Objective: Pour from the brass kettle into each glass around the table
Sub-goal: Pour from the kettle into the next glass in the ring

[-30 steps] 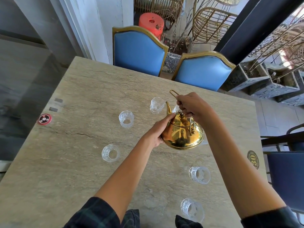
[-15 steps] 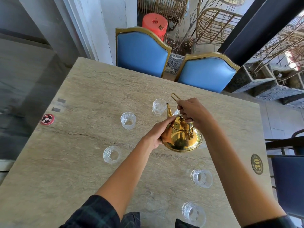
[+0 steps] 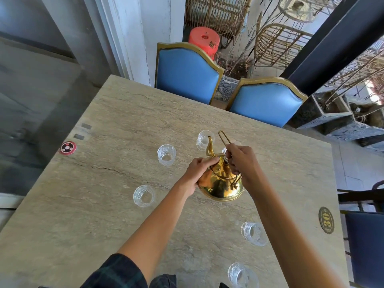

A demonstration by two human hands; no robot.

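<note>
Right hand [image 3: 242, 163] grips the brass kettle [image 3: 221, 183] handle — left hand [image 3: 197, 171] cups its side, spout seemingly over a glass [image 3: 203, 140]

Head view — steeply down, close over table [image 3: 104, 204]

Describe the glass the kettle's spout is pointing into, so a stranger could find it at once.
Start at the two blue chairs at the far side of the stone table. In front of them sits the brass kettle, steadied by the left hand and right hand. The glass is the clear one nearest the chairs, alone in having the spout tip over its rim.
</note>
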